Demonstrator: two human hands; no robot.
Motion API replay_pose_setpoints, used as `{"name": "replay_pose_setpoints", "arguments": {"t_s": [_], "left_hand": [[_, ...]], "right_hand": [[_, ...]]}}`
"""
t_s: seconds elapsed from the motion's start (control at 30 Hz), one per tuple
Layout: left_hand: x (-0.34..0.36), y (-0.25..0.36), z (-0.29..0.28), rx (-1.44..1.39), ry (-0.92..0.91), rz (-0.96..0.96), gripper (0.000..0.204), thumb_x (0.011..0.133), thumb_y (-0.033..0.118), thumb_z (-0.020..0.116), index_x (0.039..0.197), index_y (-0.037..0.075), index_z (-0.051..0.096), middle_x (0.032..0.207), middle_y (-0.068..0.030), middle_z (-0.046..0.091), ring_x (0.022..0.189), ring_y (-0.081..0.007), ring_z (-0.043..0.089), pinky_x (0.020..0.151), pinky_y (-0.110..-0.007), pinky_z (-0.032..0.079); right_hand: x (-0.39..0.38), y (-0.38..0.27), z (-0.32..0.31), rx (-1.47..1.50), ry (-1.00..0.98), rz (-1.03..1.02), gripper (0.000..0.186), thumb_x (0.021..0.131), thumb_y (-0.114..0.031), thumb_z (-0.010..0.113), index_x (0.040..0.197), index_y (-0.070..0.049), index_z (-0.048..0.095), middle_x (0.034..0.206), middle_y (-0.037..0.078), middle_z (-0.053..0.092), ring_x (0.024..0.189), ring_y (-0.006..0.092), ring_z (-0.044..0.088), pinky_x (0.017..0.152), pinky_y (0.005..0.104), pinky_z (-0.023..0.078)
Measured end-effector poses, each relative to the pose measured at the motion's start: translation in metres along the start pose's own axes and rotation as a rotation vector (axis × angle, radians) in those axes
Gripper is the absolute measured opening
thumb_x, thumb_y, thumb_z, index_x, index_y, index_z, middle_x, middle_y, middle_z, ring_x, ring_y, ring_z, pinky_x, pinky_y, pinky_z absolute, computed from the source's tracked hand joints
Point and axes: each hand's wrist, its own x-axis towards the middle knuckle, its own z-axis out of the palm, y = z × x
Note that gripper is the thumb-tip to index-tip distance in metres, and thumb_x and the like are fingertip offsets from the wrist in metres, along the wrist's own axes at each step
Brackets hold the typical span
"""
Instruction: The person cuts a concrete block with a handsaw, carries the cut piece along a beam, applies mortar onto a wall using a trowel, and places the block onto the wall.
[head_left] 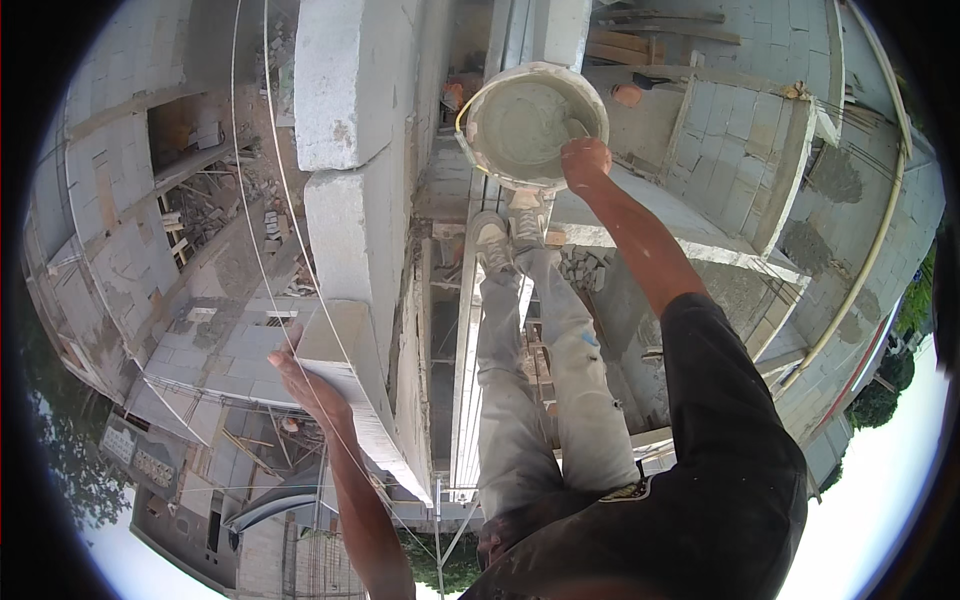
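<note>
A round bucket (480, 125) with a yellow handle holds wet grey mortar (530, 115) and stands in front of my feet. My right hand (585, 162) is closed at the bucket's right rim. A small curved grey edge shows in the mortar beside it; what the fist grips is mostly hidden. On the left, my left hand (305, 385) lies against the outer side of a pale block (340, 332), with its fingers stretched out. That block is part of a wall row, and farther along stands a taller white block (328, 85).
Two taut strings (275, 130) run along the wall's left side. My shoes (492, 240) stand on a narrow metal platform (465, 400) high beside the wall. Rubble (225, 210) lies far below on the left, and block partitions (735, 150) stand on the right.
</note>
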Motion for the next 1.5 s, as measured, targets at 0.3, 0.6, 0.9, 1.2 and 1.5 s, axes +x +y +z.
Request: {"name": "replay_pose_setpoints", "arguments": {"t_s": [0.3,0.6,0.9,1.2,1.5], "left_hand": [[-0.003,0.009,0.001,-0.002,-0.067,0.046,0.086,0.101,0.064,0.014,0.115,-0.006,0.062,0.105,-0.0169,0.066,0.102,-0.0264,0.060,0.094,-0.038,0.043],[0.005,-0.001,-0.004,-0.118,-0.101,-0.040,0.083,0.101,0.064,0.016,0.111,-0.006,0.061,0.101,-0.0140,0.065,0.100,-0.0233,0.060,0.094,-0.035,0.043],[0.001,0.002,-0.007,-0.171,-0.111,-0.075,0.076,0.102,0.062,0.022,0.111,-0.003,0.059,0.103,-0.0130,0.064,0.099,-0.0213,0.059,0.091,-0.034,0.045],[0.003,-0.005,-0.012,-0.196,-0.136,-0.110,0.077,0.099,0.067,0.023,0.107,-0.001,0.059,0.098,-0.0098,0.061,0.098,-0.0205,0.058,0.090,-0.034,0.045],[0.003,-0.004,-0.018,-0.256,-0.153,-0.158,0.077,0.100,0.065,0.021,0.112,-0.003,0.057,0.101,-0.0114,0.061,0.102,-0.0217,0.057,0.093,-0.036,0.044]], "right_hand": [[0.007,0.009,0.011,0.211,0.123,-0.085,0.023,0.085,-0.029,0.066,0.095,-0.011,0.075,0.099,0.012,0.073,0.095,0.0275,0.071,0.080,0.0445,0.056],[0.007,-0.013,0.014,0.149,0.093,-0.215,0.019,0.090,-0.017,0.059,0.102,-0.010,0.072,0.101,0.013,0.073,0.094,0.0311,0.071,0.076,0.0440,0.058],[0.007,0.007,0.014,0.103,0.059,-0.323,0.035,0.092,-0.022,0.058,0.126,-0.020,0.060,0.090,0.012,0.071,0.087,0.0310,0.072,0.073,0.0441,0.057],[0.001,0.016,0.005,0.243,0.044,-0.241,0.030,0.091,-0.022,0.059,0.119,-0.020,0.066,0.087,0.012,0.071,0.078,0.0302,0.072,0.068,0.0432,0.057],[0.006,0.011,-0.001,0.431,0.094,-0.034,0.027,0.094,-0.018,0.052,0.117,-0.022,0.066,0.088,0.010,0.073,0.088,0.0279,0.072,0.079,0.0425,0.057]]}}
